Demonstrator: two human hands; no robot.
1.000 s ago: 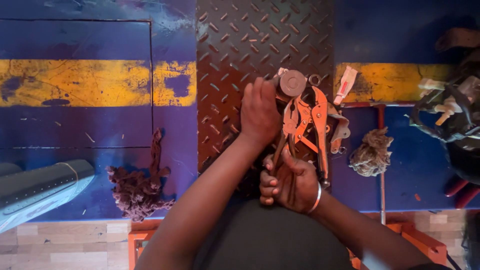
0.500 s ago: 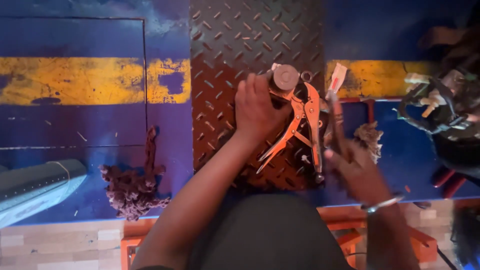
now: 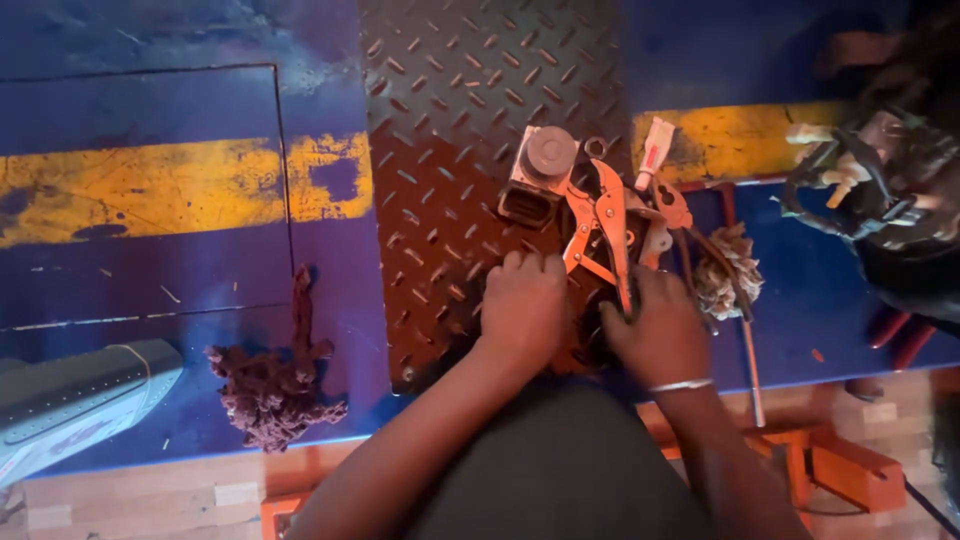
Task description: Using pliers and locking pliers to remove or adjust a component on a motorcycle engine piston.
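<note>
Warm, fairly dim light with saturated colour falls evenly, shadows pooling dark under both hands (image 3: 590,320), while everything looks soft and motion-smeared, worst far right of them.

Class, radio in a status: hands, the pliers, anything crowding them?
Left hand and right hand both pressed down beside orange locking pliers. Grey block part and rag wad close by.

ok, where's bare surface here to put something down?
Free: the blue panel left of the tread plate, above the dark rag; also the tread plate's upper part. Crowded: around both hands, with the orange locking pliers, grey part and frayed rag.
</note>
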